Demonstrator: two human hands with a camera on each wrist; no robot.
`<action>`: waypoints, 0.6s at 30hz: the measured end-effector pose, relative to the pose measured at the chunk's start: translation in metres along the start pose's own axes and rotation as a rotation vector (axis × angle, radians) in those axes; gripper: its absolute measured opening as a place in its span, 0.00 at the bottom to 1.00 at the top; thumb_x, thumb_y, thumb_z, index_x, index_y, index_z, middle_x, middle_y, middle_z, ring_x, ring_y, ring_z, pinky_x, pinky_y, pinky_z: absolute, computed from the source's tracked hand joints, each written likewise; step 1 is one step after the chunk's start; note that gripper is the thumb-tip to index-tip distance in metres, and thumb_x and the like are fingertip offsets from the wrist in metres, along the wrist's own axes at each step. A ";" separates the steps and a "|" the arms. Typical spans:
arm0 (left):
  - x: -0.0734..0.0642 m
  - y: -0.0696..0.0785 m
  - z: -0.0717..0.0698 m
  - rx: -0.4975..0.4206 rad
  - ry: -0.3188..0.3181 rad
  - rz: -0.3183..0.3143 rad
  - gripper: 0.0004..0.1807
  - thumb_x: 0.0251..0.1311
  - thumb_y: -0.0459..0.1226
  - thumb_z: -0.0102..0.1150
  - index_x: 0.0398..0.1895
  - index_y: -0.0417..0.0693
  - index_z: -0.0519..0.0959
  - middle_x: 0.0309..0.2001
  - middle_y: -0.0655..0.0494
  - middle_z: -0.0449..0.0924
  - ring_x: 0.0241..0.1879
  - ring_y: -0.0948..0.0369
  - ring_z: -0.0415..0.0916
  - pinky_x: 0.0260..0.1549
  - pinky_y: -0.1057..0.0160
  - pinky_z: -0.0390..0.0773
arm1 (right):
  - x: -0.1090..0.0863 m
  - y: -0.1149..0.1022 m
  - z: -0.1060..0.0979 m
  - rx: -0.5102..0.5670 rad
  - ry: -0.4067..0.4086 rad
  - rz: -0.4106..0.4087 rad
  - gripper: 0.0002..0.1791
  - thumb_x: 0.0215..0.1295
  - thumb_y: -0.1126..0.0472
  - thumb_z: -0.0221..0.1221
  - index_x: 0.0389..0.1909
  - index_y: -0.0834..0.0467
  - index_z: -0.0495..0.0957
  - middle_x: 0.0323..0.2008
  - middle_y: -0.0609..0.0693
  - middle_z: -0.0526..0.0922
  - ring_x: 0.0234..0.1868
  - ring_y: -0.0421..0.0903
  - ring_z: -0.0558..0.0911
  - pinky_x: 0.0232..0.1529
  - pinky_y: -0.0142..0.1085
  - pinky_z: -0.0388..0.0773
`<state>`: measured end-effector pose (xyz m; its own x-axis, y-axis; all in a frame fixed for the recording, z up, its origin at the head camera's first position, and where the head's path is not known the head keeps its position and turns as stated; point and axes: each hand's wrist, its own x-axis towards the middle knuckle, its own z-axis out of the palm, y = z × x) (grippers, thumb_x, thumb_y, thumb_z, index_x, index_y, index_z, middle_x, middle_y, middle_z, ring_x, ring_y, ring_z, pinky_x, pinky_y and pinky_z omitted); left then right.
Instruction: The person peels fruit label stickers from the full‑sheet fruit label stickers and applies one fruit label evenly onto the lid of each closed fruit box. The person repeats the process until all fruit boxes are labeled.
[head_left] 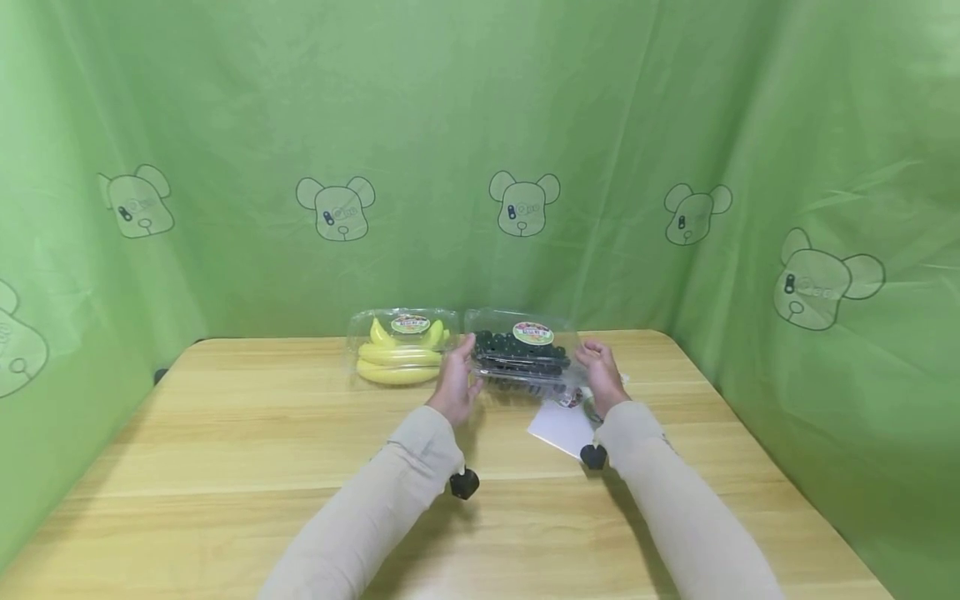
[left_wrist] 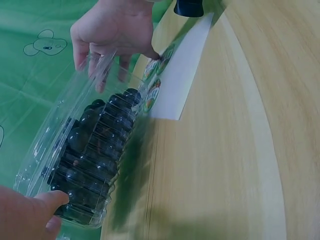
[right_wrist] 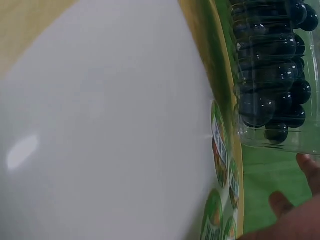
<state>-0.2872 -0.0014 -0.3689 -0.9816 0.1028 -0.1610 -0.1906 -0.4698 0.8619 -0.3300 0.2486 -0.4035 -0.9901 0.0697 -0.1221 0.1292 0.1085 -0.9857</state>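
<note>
A clear plastic box of dark grapes (head_left: 517, 343), with an oval label on its lid, is between the two hands near the back of the table. My left hand (head_left: 454, 385) grips its left end; in the left wrist view the thumb (left_wrist: 59, 198) lies against the near corner. At the opposite end is my right hand (head_left: 602, 373), its fingers bent around the end of the box (left_wrist: 95, 145) and seen partly through the plastic. The right wrist view shows its fingertips right at the lower edge of the grape box (right_wrist: 272, 75).
Just left of the grapes stands a similar clear box of bananas (head_left: 401, 358). A white sheet (head_left: 562, 427) with oval fruit stickers (right_wrist: 220, 145) lies under the right forearm. Green curtains (head_left: 435, 100) with bear drawings surround the wooden table (head_left: 262, 450).
</note>
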 end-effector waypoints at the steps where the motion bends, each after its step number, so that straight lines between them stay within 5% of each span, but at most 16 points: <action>1: 0.000 0.000 0.000 0.002 0.001 0.000 0.35 0.70 0.50 0.45 0.75 0.47 0.53 0.77 0.44 0.40 0.74 0.46 0.39 0.70 0.45 0.48 | 0.000 0.000 -0.001 -0.008 0.001 0.000 0.35 0.76 0.52 0.44 0.76 0.56 0.42 0.76 0.56 0.48 0.74 0.59 0.47 0.69 0.65 0.40; 12: 0.000 -0.003 0.003 -0.002 0.014 -0.018 0.38 0.69 0.51 0.48 0.75 0.44 0.51 0.76 0.43 0.40 0.74 0.46 0.40 0.71 0.47 0.49 | 0.000 -0.003 -0.003 -0.004 0.021 -0.041 0.35 0.76 0.54 0.45 0.75 0.59 0.40 0.76 0.56 0.48 0.73 0.58 0.50 0.71 0.59 0.43; 18: 0.000 -0.003 0.002 0.016 0.012 -0.010 0.40 0.69 0.52 0.47 0.76 0.43 0.47 0.76 0.40 0.39 0.73 0.43 0.40 0.71 0.45 0.44 | 0.005 -0.006 0.001 0.134 0.019 -0.052 0.34 0.75 0.60 0.45 0.75 0.60 0.40 0.73 0.60 0.51 0.71 0.59 0.51 0.71 0.54 0.50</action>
<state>-0.2864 0.0018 -0.3705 -0.9797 0.0970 -0.1754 -0.2003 -0.4549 0.8677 -0.3357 0.2473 -0.3987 -0.9938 0.0867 -0.0695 0.0679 -0.0212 -0.9975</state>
